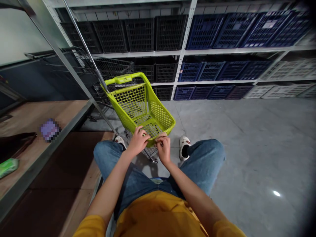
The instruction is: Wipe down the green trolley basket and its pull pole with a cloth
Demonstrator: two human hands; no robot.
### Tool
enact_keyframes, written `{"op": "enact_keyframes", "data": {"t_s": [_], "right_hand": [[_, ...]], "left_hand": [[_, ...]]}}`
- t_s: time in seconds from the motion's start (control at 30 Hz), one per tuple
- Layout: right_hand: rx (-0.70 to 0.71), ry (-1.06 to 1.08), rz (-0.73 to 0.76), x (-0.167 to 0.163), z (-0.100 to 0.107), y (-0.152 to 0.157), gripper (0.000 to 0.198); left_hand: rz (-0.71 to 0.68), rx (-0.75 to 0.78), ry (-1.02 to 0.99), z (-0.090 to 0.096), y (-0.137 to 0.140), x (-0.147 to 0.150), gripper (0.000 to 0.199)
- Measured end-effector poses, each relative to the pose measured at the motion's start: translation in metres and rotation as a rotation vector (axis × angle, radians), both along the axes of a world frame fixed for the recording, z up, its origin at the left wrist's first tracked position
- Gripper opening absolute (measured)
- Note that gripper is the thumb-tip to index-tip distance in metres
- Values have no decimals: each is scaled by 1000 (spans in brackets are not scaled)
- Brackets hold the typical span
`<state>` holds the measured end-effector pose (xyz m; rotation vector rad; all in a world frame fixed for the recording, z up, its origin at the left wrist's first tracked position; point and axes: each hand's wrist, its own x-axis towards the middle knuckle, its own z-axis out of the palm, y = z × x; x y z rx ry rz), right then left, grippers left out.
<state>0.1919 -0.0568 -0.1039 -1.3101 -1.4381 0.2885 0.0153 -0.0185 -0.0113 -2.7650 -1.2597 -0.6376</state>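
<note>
- Fingers (139, 128) of the left hand (138, 142) curve slightly apart at the green cart's near rim; those of the right hand (164, 148) curl closer together just beside them. Whether either hand grips the rim, I cannot tell.
- Well beyond the fingers stands a white shelf (183, 49) of black crates (140, 34), blue crates (204, 33) and white crates (278, 90).
- Left of the fingers runs a wooden table (65, 107) with a metal edge.
- Farther off than the fingers, ahead and to the left, is a dark wire cart (111, 64).
- Right at the fingers, stretching away from them, is the green cart (159, 113), upright between the knees.
- On either side of the fingers are white shoes (184, 147).
- Well left of the fingers, on the table, lie a blurred purple thing (49, 129) and a green packet (8, 167).
</note>
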Motion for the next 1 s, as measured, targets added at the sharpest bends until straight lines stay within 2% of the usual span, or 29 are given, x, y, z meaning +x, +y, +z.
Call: {"op": "enact_keyframes", "data": {"t_s": [0.07,0.17,0.27,0.37,0.47,0.63,0.7,0.77,0.87,0.93,1.0], "right_hand": [[33,-20,45,-1,-2,-1,15],[50,-63,145,-2,-22,-1,18],[9,-94,219,-2,-50,1,21],[-42,-78,286,-1,-61,3,23],[-49,-18,288,-4,-49,0,20],[26,114,149,-14,-4,-9,11],[51,109,124,-16,2,-10,10],[45,54,155,-16,-9,-8,11],[-59,-35,260,-11,-47,-6,13],[-153,-32,270,-8,-73,-6,16],[-207,13,239,-6,-87,-6,17]], "left_hand": [[1,7,0,0,0,1,17],[1,5,-9,-2,0,2,17],[-2,1,-33,-5,3,3,16],[-6,6,-49,-5,5,2,15],[-11,9,-52,-4,6,1,15],[-11,4,-34,-5,6,1,21],[-10,3,-35,-7,6,1,24],[-10,8,-40,-8,7,1,25],[-6,14,-38,-9,7,1,22],[-4,10,-34,-8,7,1,20],[-4,10,-34,-8,6,1,19]]}}
